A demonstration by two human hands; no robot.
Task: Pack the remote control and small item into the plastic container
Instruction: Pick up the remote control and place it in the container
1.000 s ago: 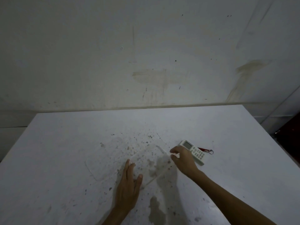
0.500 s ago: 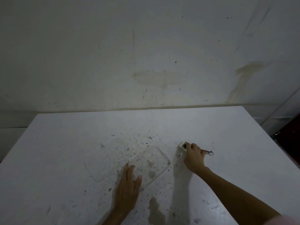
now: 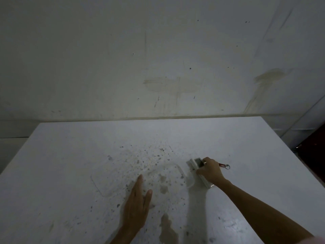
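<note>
A white remote control (image 3: pixel 196 163) with a small grey screen is gripped in my right hand (image 3: pixel 210 170), tilted just above the table beside the right edge of the clear plastic container (image 3: pixel 180 170). The container is nearly see-through and sits at the table's middle. My left hand (image 3: pixel 138 202) lies flat, fingers together, against the container's near left side. A small red item with a metal ring (image 3: pixel 224 165) lies on the table just right of my right hand.
The white table (image 3: pixel 70 155) is speckled with dark stains. A faint clear lid outline (image 3: pixel 101 184) lies left of the container. A stained wall stands behind; a dark object (image 3: pixel 314 148) is past the table's right edge.
My right hand moved from the container's edge onto the remote, closed around it and lifted it toward the container. My left hand stayed in place.
</note>
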